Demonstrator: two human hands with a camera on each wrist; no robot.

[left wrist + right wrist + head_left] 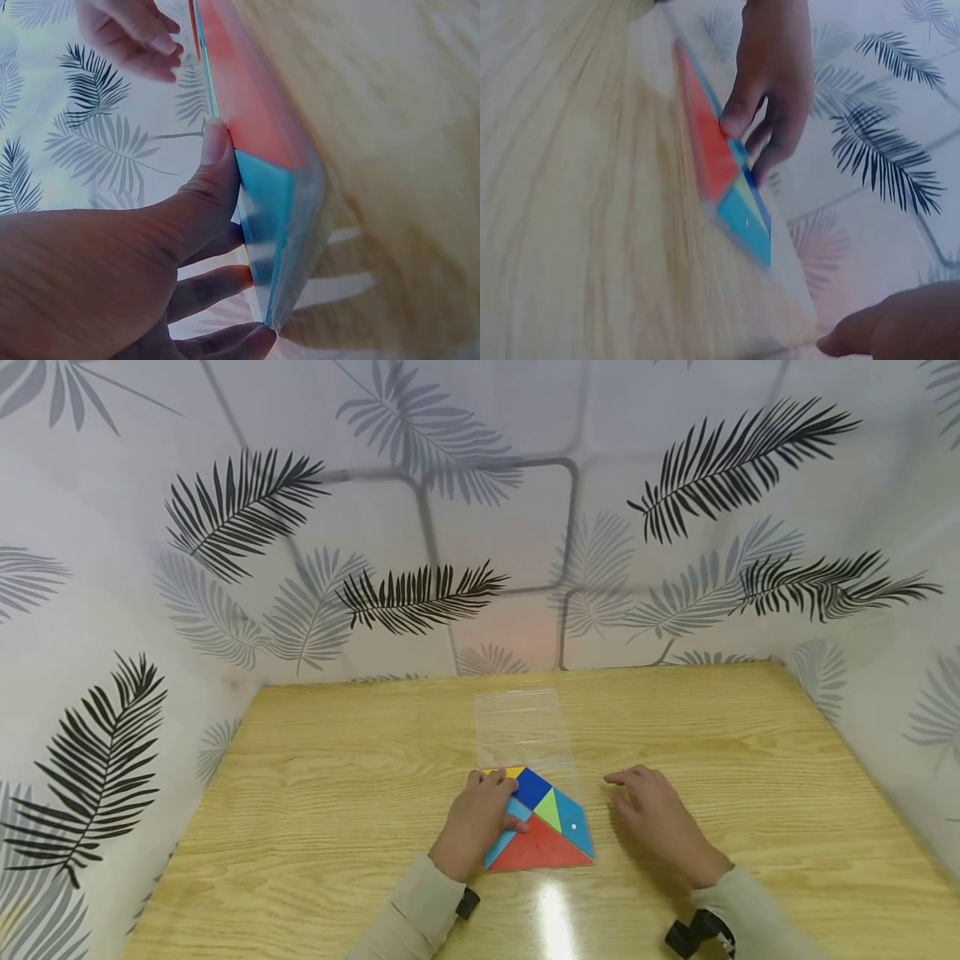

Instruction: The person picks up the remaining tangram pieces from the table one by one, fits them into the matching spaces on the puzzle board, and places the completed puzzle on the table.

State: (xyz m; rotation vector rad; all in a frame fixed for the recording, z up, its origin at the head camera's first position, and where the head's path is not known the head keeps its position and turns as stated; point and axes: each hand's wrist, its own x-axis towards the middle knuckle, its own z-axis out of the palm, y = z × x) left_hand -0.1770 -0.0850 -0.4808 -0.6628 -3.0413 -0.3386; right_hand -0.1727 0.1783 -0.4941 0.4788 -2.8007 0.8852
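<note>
Flat coloured tangram pieces sit together in a shallow clear case on the table: a red triangle [536, 847], a dark blue square [534, 788], a light green triangle [548, 812], a blue piece [574, 827], and light blue and yellow ones partly covered. My left hand [477, 818] rests on the left part of this set, thumb by the red triangle and fingertips toward the upper left edge. To the right of the case, my right hand [660, 818] hovers over the table, holding nothing. In the left wrist view, the thumb [215, 142] touches the pieces from above.
A transparent lid or panel [522, 718] lies flat beyond the pieces. The wood-grain table [337, 777] meets white, leaf-patterned sheets [495, 543] at the back and sides. A black wrist device [705, 927] shows at the right sleeve.
</note>
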